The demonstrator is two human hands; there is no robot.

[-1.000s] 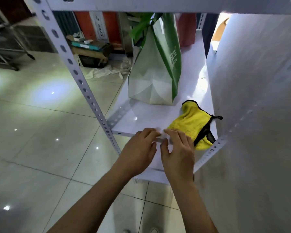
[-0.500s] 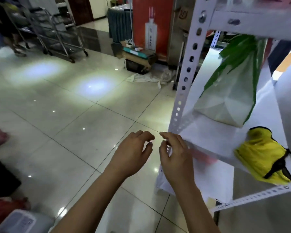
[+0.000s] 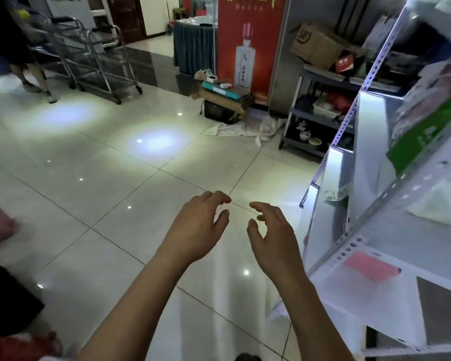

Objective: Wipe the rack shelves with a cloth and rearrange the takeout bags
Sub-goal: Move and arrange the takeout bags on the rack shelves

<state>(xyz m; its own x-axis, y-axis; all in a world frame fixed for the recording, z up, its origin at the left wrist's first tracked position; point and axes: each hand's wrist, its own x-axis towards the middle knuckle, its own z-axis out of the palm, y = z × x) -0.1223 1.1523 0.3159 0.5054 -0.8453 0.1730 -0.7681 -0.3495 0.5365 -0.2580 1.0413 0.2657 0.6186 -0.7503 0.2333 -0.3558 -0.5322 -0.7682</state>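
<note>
1. White metal rack (image 3: 375, 194) at the right edge, perforated uprights tilted in view.
2. Green-and-white takeout bag (image 3: 425, 131) on an upper shelf, partly cut off.
3. Cloth out of view.
4. Left hand (image 3: 195, 230) over the tiled floor (image 3: 89, 165), fingers loosely curled, holding nothing.
5. Right hand (image 3: 274, 238) just beside it, fingers spread and bent, empty, apart from the rack.
6. Pink slip (image 3: 370, 265) flat on a lower shelf.

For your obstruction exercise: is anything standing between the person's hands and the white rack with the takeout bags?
Nothing visible does. The left hand and right hand hang empty over bare floor tiles; the rack stands just beyond the right hand, a green bag on it.
</note>
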